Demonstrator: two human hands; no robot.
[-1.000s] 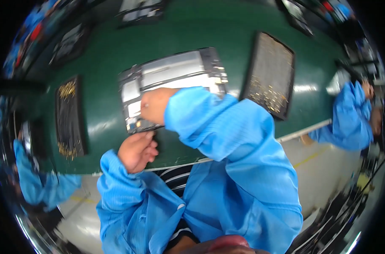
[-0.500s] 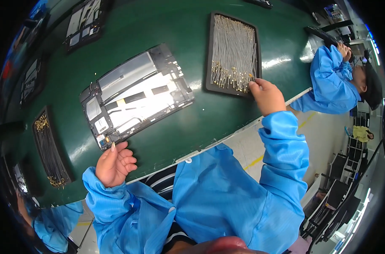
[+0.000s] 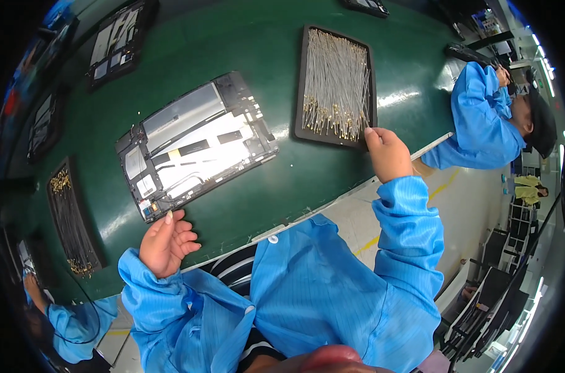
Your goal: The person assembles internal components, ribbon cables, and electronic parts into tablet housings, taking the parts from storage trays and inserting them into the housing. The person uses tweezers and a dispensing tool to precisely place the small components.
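An opened tablet-like device [image 3: 189, 146] lies on the green table, its silvery inner panels and black frame showing. My left hand [image 3: 168, 244] rests palm up by its near left corner, thumb extended and fingers loosely bent. Nothing shows in that hand, and whether the thumb touches the frame I cannot tell. To the right, a black tray [image 3: 328, 138] holds many thin grey cables [image 3: 337, 74] with gold-coloured ends. At the tray's near right corner my right hand [image 3: 389, 152] is closed in a pinch on a grey cable end; the fingers partly hide it.
A dark tray of black cables [image 3: 75, 214] with gold-coloured ends stands at the left. Another opened device [image 3: 114, 42] lies at the far left. The table's near edge [image 3: 282, 227] runs before me. A person in blue sleeves [image 3: 481, 118] sits at the right, another blue sleeve [image 3: 80, 329] at lower left.
My right hand has shifted slightly nearer to me at the tray corner. The left hand stays by the device corner. The whole view has turned a little.
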